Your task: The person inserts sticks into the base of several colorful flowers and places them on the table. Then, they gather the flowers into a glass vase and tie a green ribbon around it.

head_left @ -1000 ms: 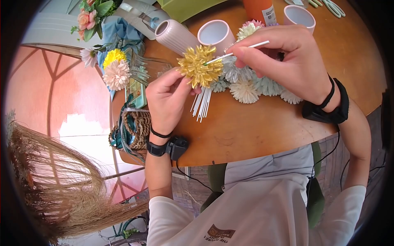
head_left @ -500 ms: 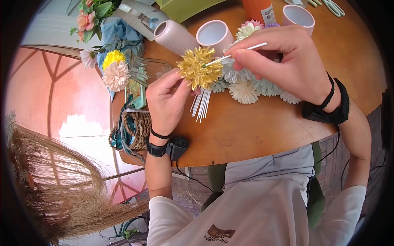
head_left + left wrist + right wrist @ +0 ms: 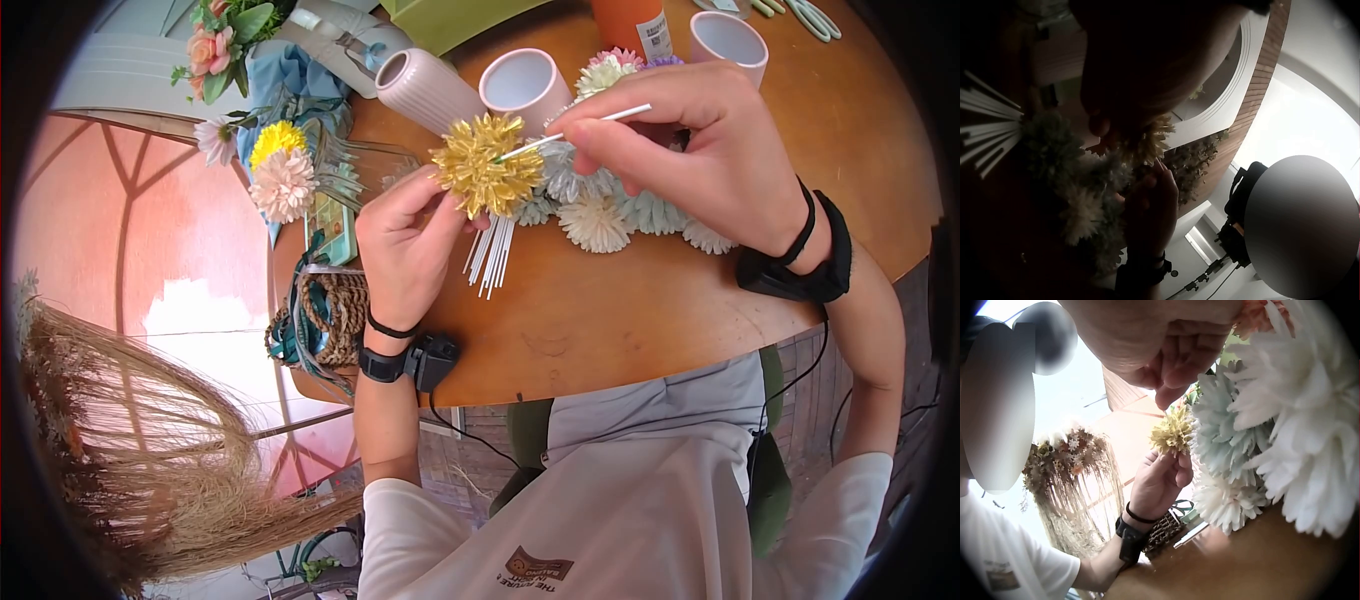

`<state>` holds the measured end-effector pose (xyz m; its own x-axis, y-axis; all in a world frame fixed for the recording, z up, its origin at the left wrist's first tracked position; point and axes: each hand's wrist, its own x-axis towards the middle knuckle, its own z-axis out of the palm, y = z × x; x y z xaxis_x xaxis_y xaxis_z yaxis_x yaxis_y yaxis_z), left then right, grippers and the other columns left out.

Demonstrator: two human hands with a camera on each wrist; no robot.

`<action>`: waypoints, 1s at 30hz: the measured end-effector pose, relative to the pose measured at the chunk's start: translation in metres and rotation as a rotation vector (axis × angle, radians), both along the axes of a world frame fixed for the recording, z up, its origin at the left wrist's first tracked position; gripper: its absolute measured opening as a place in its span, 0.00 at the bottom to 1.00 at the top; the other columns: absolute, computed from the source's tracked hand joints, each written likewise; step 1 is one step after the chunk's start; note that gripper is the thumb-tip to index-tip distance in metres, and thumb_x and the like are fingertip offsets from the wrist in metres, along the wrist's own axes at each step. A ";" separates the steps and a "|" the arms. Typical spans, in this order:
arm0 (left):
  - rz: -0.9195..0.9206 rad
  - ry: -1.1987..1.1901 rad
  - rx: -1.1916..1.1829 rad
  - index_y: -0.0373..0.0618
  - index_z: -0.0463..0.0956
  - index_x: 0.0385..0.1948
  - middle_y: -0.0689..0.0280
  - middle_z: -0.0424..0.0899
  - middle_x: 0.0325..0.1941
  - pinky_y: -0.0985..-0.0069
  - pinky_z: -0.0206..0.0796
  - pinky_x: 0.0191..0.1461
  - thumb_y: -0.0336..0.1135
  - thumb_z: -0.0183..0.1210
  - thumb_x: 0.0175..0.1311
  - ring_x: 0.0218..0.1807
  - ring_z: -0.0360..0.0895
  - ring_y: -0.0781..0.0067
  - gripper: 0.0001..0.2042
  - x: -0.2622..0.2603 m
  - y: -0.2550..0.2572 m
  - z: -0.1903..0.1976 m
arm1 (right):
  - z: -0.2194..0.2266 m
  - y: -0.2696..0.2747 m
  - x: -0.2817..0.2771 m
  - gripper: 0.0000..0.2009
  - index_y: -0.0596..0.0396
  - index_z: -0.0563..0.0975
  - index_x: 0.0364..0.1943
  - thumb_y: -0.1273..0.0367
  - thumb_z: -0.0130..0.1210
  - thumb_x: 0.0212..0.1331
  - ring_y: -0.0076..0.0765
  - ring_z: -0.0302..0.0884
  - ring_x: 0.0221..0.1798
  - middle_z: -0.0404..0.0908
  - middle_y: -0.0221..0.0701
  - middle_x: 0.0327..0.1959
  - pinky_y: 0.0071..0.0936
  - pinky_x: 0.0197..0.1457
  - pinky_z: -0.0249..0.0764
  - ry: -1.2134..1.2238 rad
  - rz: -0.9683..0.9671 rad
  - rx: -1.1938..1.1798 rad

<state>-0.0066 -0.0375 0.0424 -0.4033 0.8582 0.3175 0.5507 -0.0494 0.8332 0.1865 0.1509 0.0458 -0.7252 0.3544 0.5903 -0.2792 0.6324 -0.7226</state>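
My left hand (image 3: 405,240) holds a gold artificial flower (image 3: 487,165) between thumb and fingers, its face turned up and toward the right. A thin white stick (image 3: 628,112) is pinched by my right hand (image 3: 690,150), its lower end right at the flower's green centre. In the right wrist view the gold flower head (image 3: 1172,431) sits above the left fingers, just below the right fingertips. Beneath the flower, several loose white sticks (image 3: 488,265) fan out on the table. The left wrist view is dark, with the sticks (image 3: 988,125) at its left edge.
Cream (image 3: 595,224), silver and pale blue flower heads lie under the right hand. Behind stand a ribbed vase (image 3: 430,90), a pink-rimmed cup (image 3: 523,85), another cup (image 3: 728,48) and an orange bottle (image 3: 630,25). A woven basket (image 3: 335,310) sits by the left wrist.
The gold flower and the stick have shifted very slightly left since the earliest frame. Both hands keep the same hold.
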 end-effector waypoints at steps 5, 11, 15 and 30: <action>0.001 -0.004 0.004 0.29 0.82 0.45 0.62 0.86 0.38 0.81 0.77 0.38 0.21 0.56 0.71 0.34 0.83 0.78 0.08 0.001 0.000 0.000 | 0.000 0.001 0.001 0.07 0.56 0.88 0.43 0.73 0.61 0.66 0.12 0.72 0.20 0.87 0.24 0.25 0.14 0.22 0.65 -0.022 -0.031 0.054; -0.015 -0.060 0.046 0.29 0.80 0.50 0.59 0.86 0.38 0.81 0.76 0.39 0.22 0.55 0.73 0.35 0.84 0.76 0.10 -0.002 -0.002 -0.001 | 0.000 0.001 0.000 0.08 0.58 0.87 0.44 0.73 0.60 0.67 0.12 0.73 0.20 0.86 0.26 0.26 0.14 0.22 0.65 0.025 0.041 -0.040; -0.066 -0.191 0.109 0.30 0.74 0.59 0.55 0.86 0.44 0.79 0.77 0.39 0.22 0.55 0.73 0.37 0.85 0.72 0.15 -0.006 -0.001 0.000 | -0.001 -0.003 0.000 0.09 0.59 0.87 0.47 0.74 0.59 0.68 0.12 0.73 0.21 0.86 0.28 0.26 0.13 0.22 0.65 0.061 0.080 -0.224; -0.190 -0.430 0.228 0.36 0.67 0.64 0.51 0.80 0.59 0.72 0.81 0.38 0.46 0.70 0.62 0.51 0.84 0.63 0.34 -0.009 -0.002 0.000 | -0.004 -0.007 -0.001 0.07 0.55 0.88 0.38 0.67 0.65 0.61 0.22 0.81 0.24 0.87 0.31 0.25 0.20 0.28 0.74 0.218 0.121 -0.103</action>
<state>-0.0160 -0.0398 0.0424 -0.3825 0.8573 0.3445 0.1244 -0.3217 0.9386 0.1851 0.1439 0.0417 -0.6253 0.3397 0.7026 -0.5044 0.5110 -0.6960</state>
